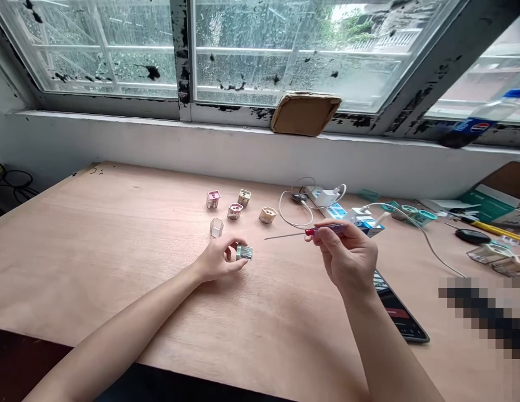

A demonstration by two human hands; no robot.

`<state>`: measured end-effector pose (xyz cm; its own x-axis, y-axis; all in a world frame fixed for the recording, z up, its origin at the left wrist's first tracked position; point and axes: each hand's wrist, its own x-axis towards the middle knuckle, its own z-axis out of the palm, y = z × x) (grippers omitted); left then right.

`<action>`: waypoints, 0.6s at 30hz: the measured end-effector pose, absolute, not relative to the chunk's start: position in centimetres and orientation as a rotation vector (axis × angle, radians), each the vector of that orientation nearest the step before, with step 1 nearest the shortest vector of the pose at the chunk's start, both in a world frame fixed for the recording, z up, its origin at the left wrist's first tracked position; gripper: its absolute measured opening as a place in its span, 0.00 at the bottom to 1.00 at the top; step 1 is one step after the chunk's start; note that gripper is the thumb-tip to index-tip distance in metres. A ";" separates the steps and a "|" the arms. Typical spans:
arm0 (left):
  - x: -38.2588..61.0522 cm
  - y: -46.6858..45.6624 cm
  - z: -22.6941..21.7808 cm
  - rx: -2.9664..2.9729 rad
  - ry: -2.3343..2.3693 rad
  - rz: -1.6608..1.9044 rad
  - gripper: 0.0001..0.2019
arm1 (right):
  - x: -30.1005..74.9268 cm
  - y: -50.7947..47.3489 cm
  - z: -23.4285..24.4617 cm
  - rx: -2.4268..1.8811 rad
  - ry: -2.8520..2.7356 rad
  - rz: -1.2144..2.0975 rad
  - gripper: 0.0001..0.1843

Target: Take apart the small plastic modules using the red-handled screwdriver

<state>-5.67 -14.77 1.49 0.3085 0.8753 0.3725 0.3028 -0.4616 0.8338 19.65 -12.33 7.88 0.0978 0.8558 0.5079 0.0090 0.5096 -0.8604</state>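
My left hand pinches a small block-like piece, pale green at one end with clear or metallic-looking sides, just over the wooden table. In my right hand is a screwdriver with a red and translucent bluish handle; its thin shaft points left towards the green piece, tip apart from it. An empty-looking clear hexagonal cup stands just beyond my left hand. Farther back sit small clear containers with coloured tops: two pink ones, a yellow one and a peach one.
A phone lies by my right forearm. At the back right are a power strip with white cables, teal-topped containers, a black mouse-like object and a yellow tool. A cardboard box and cola bottle occupy the sill.
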 end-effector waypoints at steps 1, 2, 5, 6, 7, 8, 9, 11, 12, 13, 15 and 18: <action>-5.7 -14.8 1.4 1.933 1.036 1.124 0.13 | 19.1 -12.6 7.9 -0.836 -1.340 0.690 0.16; -5.6 -14.8 1.4 1.936 1.028 1.120 0.12 | 18.7 -13.0 7.9 -0.832 -1.351 0.630 0.15; -5.5 -14.8 1.2 1.952 1.002 1.095 0.13 | 17.7 -14.4 7.3 -0.820 -1.432 0.489 0.13; -5.4 -14.8 1.2 1.962 0.996 1.082 0.13 | 17.5 -14.8 7.1 -0.821 -1.473 0.452 0.11; -5.3 -14.8 1.2 1.973 0.995 1.065 0.13 | 17.4 -15.1 6.8 -0.820 -1.520 0.417 0.10; -5.3 -14.8 1.2 1.984 0.998 1.046 0.12 | 17.3 -15.4 6.6 -0.816 -1.567 0.388 0.09; -5.2 -14.8 1.2 1.993 1.004 1.028 0.12 | 17.2 -15.6 6.4 -0.811 -1.612 0.364 0.07; -5.1 -14.8 1.3 1.999 1.022 1.002 0.12 | 17.1 -15.9 6.1 -0.805 -1.684 0.331 0.04; -5.1 -14.8 1.3 1.998 1.031 0.995 0.12 | 17.0 -15.9 6.1 -0.807 -1.713 0.318 0.03; -5.1 -14.8 1.4 1.995 1.036 0.990 0.12 | 17.0 -16.0 6.0 -0.812 -1.738 0.307 0.01; -5.1 -14.8 1.4 1.988 1.036 0.986 0.12 | 16.9 -16.0 6.0 -0.821 -1.778 0.285 0.01; -5.1 -14.8 1.3 1.991 1.016 0.984 0.12 | 16.8 -16.1 5.8 -0.824 -1.816 0.278 0.02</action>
<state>-5.10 -14.75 1.35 0.4079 0.8580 0.3121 0.3394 -0.4598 0.8206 16.75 -16.05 5.84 -0.1893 0.6518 0.7344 0.4023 0.7337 -0.5475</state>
